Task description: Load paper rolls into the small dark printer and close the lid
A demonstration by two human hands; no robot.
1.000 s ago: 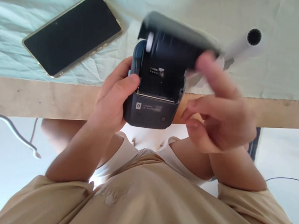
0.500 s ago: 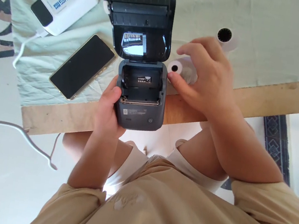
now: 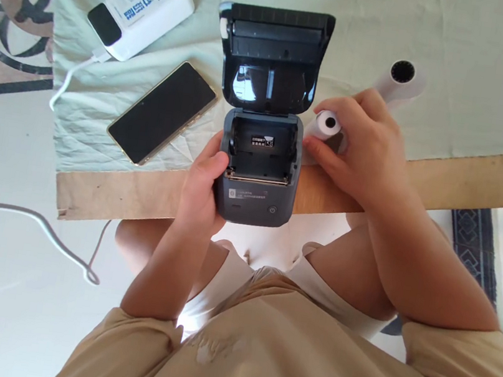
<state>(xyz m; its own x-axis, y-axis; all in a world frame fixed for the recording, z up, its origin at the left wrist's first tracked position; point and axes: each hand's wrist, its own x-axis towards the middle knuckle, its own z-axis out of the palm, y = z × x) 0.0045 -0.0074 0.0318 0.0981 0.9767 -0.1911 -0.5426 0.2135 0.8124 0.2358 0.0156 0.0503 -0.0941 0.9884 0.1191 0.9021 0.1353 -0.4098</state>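
Note:
A dark grey label printer [image 3: 254, 198] stands at the table's front edge, its black lid [image 3: 290, 87] raised. Its inner bay [image 3: 260, 158] holds no roll; a small printed sticker shows inside. My left hand [image 3: 204, 188] grips the printer's left side, thumb on the rim. Just right of the printer, my right hand [image 3: 366, 149] has closed on a small white paper roll [image 3: 322, 122], index finger at its top and thumb below. The roll's dark core hole faces up. Part of it is hidden by the fingers.
A larger white roll [image 3: 413, 83] with a black core stands behind my right hand. On the left lie a black phone [image 3: 163, 112] and a white power bank [image 3: 163, 21] with a plugged-in white cable [image 3: 72, 77]. A green cloth [image 3: 485, 78] covers the wooden table [image 3: 486, 167].
My right hand's fingers have closed around the small roll, which has shifted and tilted slightly. The whole view has slid, so things appear further right. My left hand still holds the printer.

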